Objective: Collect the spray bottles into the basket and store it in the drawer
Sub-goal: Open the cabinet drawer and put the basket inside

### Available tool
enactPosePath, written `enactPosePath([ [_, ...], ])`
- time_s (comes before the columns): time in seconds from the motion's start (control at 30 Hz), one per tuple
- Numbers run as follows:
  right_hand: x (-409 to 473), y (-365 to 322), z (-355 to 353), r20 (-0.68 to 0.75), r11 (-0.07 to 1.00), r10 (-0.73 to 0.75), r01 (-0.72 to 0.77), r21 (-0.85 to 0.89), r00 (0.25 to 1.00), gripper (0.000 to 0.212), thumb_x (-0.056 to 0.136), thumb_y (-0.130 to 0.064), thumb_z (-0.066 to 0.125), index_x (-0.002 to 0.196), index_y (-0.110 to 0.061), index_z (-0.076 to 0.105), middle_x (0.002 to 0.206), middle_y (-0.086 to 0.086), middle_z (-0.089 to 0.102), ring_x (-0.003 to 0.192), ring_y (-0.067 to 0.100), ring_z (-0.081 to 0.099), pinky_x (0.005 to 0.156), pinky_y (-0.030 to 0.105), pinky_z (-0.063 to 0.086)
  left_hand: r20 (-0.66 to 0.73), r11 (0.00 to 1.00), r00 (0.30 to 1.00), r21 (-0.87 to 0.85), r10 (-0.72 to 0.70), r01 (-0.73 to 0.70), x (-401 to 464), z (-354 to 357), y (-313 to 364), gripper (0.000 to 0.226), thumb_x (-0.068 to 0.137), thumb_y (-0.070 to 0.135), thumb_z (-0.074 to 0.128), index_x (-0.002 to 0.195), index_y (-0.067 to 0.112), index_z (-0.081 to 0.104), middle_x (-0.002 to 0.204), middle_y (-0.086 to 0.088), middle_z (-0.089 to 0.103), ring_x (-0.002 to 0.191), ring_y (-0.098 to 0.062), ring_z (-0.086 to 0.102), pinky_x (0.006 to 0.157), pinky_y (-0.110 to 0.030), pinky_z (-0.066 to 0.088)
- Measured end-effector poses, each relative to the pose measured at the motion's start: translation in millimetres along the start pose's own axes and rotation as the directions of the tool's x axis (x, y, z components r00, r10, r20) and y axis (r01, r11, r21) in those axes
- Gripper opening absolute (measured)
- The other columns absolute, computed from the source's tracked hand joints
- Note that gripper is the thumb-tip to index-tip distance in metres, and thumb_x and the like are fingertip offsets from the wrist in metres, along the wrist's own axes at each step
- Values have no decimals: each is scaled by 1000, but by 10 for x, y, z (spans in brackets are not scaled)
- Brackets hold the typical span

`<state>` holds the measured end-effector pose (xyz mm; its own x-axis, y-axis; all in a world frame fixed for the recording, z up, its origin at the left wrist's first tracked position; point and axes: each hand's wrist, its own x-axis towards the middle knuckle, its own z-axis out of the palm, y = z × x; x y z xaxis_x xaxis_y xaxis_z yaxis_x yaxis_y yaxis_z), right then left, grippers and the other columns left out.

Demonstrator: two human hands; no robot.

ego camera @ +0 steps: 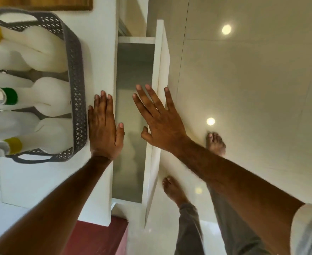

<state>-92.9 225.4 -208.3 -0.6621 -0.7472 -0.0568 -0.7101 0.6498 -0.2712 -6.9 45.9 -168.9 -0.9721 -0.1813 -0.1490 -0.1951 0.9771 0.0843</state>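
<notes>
No readable labels on the white plastic bottles (46, 92) lying in the grey lattice basket (76, 74) on the counter (100, 43). Drawer (160, 70) open; left hand (104, 129) flat beside the basket, right hand (160, 122) spread, both holding nothing.

The pulled-out white drawer (133, 107) gapes between the white countertop edge (103, 52) and its own white front panel (160, 70), its grey bottom bare along the whole length. My left hand (104, 126) lies flat on the countertop rim, fingers straight, just beside the grey perforated plastic basket (76, 74), which holds white spray bottles (46, 96) lying side by side. My right hand (158, 118) hovers spread over the drawer front, covering part of the opening. Beyond the front panel is glossy beige tiled floor (252, 89), where my bare feet (215, 144) stand close to the drawer.
</notes>
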Motion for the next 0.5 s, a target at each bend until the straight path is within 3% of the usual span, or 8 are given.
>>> enactPosePath([
  [0.07, -141, 70, -5, 21, 998, 50, -51, 23, 999, 96, 83, -58, 52, 160, -15, 12, 169, 10, 5, 156, 30, 2, 123, 60, -4, 37, 997, 999, 78, -31, 28, 32, 70, -14, 77, 99, 58, 8, 161, 14, 0, 171, -10, 2, 158, -27, 1, 127, -53, 11],
  [0.13, -264, 166, -479, 61, 993, -102, 106, -56, 993, 94, 85, -59, 50, 160, -15, 12, 169, 11, 4, 157, 29, 1, 123, 60, -1, 41, 987, 987, 48, -156, 154, -122, -107, 134, 85, 96, 68, 12, 161, 16, -5, 171, -7, -6, 158, -26, -3, 127, -53, 9],
  [0.27, -412, 530, -376, 113, 994, -53, 63, -91, 992, 93, 90, -72, 34, 160, -16, 9, 169, 13, 2, 157, 30, -1, 124, 59, 3, 99, 992, 994, 122, -45, 32, 21, 28, 85, 101, 89, 79, 22, 161, 15, -7, 170, -5, -11, 158, -27, -8, 126, -56, 9],
  [0.5, -582, 975, -636, 327, 950, -230, 284, -127, 917, 99, 89, -81, 24, 160, -15, 4, 169, 14, -1, 156, 31, -3, 123, 59, 8, 223, 996, 974, 90, -43, 23, 62, -139, 47, 115, 84, 81, 37, 159, 10, -14, 168, -10, -19, 156, -28, -16, 123, -41, -13],
])
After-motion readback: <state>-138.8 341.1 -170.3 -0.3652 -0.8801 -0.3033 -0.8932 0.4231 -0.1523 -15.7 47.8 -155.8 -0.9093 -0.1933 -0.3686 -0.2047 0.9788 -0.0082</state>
